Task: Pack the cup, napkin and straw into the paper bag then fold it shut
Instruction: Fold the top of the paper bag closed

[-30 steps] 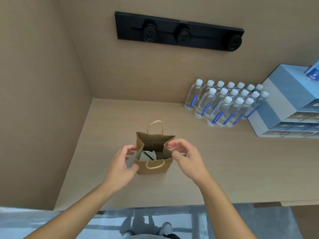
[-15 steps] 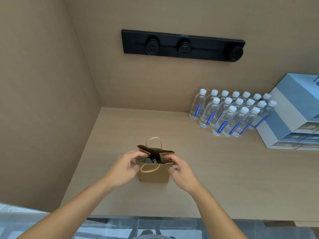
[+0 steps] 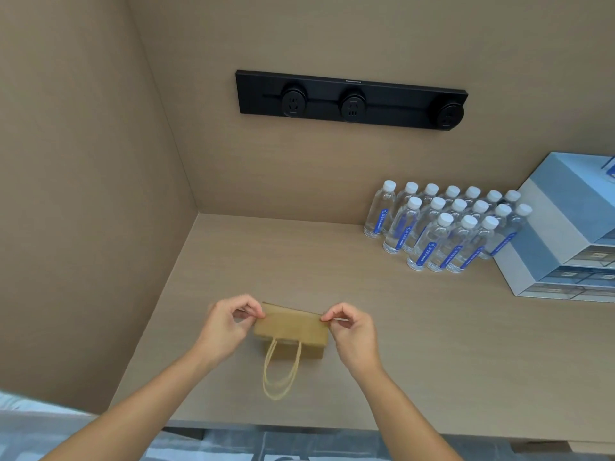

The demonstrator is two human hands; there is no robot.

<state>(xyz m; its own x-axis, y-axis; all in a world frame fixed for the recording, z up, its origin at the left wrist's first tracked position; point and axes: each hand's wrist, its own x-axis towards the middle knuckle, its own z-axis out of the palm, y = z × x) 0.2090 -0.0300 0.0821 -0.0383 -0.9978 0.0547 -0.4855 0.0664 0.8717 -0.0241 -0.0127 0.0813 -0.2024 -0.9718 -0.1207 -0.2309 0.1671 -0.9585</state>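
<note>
The left hand (image 3: 223,324) pinches the left end of the bag's folded top between thumb and forefinger, the other fingers curled in behind. The right hand (image 3: 353,328) does the same at the right end, thumb and forefinger pressed together on the paper edge. Both forearms reach in from the bottom of the view, bare.

Between the two hands sits the bag (image 3: 290,331), brown paper, standing on the counter (image 3: 432,344) with its mouth shut and the top flap turned over toward the person. The flap lies flat across the bag's full width. Two loop handles (image 3: 281,374) of pale twisted cord hang down over the near face and spill onto the counter in front. The cup, napkin and straw cannot be seen; the closed top hides whatever is inside.

The counter is light wood, set in a corner with tan walls to the left and behind. Well to the right of the bag, against the back wall, stands a cluster of small water bottles (image 3: 446,227) with white caps and blue labels, upright in rows. Just beside them on the right is a stack of blue and white boxes (image 3: 562,234). On the back wall above is a black socket strip (image 3: 351,99) with three round outlets.
</note>
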